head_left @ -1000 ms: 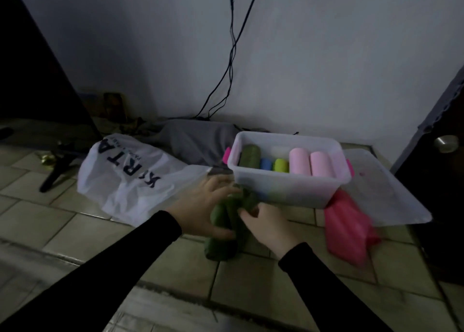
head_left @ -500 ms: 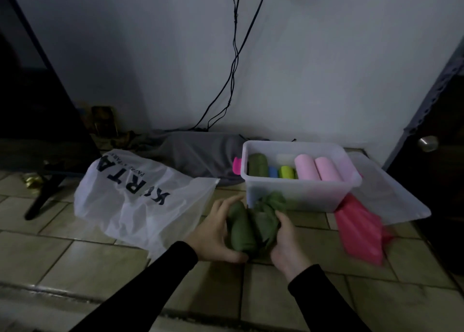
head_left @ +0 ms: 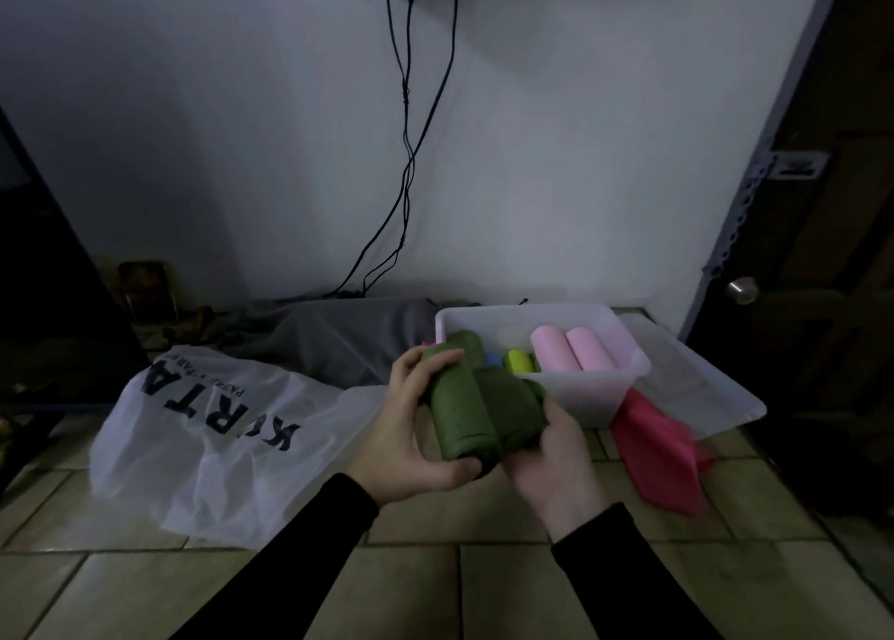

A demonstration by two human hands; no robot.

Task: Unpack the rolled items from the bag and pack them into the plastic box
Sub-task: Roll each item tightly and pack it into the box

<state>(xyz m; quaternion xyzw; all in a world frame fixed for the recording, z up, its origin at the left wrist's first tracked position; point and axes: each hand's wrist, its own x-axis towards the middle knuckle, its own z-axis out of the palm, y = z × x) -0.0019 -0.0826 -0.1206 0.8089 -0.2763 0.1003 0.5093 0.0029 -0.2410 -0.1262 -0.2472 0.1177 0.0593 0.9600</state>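
Note:
Both hands hold a dark green rolled cloth (head_left: 476, 409) in the air, just in front of the clear plastic box (head_left: 588, 390). My left hand (head_left: 411, 426) wraps its left side, thumb underneath. My right hand (head_left: 556, 460) cups it from below on the right. Inside the box lie two pink rolls (head_left: 571, 354), a yellow-green roll (head_left: 517, 361), a blue roll (head_left: 492, 359) and another green roll (head_left: 467, 342) partly hidden behind the held one. The white plastic bag (head_left: 213, 426) with black letters lies flat on the floor to the left.
A pink-red cloth (head_left: 658, 450) lies on the tiles right of the box. The box lid (head_left: 701, 383) rests behind it. A grey cloth (head_left: 338, 334) lies against the wall, cables (head_left: 411, 155) hang above. A dark door (head_left: 822, 252) stands at right.
The green rolled cloth has been lifted off the floor by both hands and brought up toward the box. The camera has tilted upward.

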